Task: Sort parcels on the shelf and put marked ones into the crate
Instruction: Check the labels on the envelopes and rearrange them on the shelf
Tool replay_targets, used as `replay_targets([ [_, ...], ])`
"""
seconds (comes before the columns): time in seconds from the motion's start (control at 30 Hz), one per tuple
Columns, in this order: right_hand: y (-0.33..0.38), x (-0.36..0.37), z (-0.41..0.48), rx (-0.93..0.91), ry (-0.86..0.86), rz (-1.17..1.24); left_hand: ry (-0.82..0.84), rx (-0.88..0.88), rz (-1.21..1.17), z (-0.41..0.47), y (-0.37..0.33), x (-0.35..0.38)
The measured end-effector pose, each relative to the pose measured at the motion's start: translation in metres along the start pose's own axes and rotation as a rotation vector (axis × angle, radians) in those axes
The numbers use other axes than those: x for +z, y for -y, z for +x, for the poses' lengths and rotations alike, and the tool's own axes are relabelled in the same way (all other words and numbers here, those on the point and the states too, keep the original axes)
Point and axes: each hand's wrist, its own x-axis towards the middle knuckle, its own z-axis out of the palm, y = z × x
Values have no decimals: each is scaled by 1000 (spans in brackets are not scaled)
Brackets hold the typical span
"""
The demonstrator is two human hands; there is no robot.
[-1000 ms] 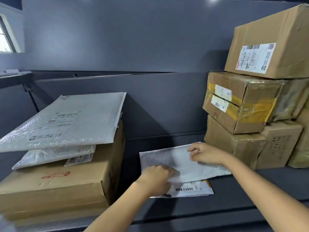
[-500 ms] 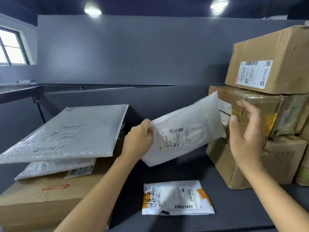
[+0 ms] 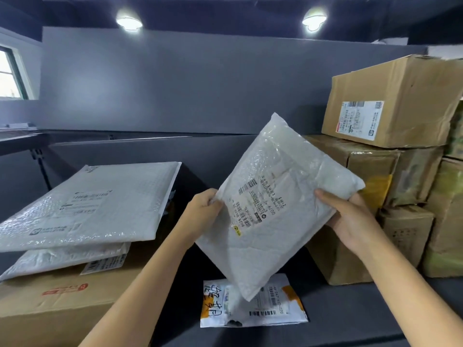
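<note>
Far left: a large padded envelope lies tilted over a second envelope, both on top of a brown carton. Centre-left: the left hand, forearm reaching up from below, pinches the left corner of the white bubble mailer between thumb and curled fingers. The mailer hangs in the air above the shelf, turned on its point like a diamond, with the printed label and barcodes facing the camera. No handwritten mark shows on this face (back not seen). Handling judgement: light, soft and padded, so likely to flex rather than stay flat. The glossy film looks slick, so pinches at two opposite edges suit it better than a one-handed grasp mid-panel. Contents are unknown, so no squeezing. Just below its lower tip, flat on the shelf, is a marked parcel with bold handwriting and orange patches, partly hidden by the mailer. Centre-right: the right hand grips the mailer's right edge, thumb laid across the front, fingers behind and mostly hidden. Far right: the stacked cartons stand close behind that hand; contact cannot be judged. The crate is not in view.
</note>
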Motion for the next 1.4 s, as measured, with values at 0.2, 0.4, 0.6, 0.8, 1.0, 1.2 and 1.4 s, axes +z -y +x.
replay_targets([
  [0.2, -6, 4, -16, -196, -313, 154, -333, 28, -70, -7, 8, 10],
  [0.4, -29, 32, -34, -329, -407, 429, 161, -367, -833, -36, 13, 69],
  [0.6, -79, 32, -68, -38, -219, 373, 49, -144, -1152, -17, -5, 64],
  [0.8, -81, -14, -78, 93, -121, 372, -171, -30, -968, 6, -33, 17],
  [1.0, -50, -8, -77, 159, 11, 24, -158, 16, -660, 5, -50, 12],
  [1.2, -44, 2, -77, 90, -83, -41, -135, 49, -507, -10, -64, 19],
  [1.4, -13, 69, -46, 123, 59, 77, -147, 134, -33, -33, -72, -53],
])
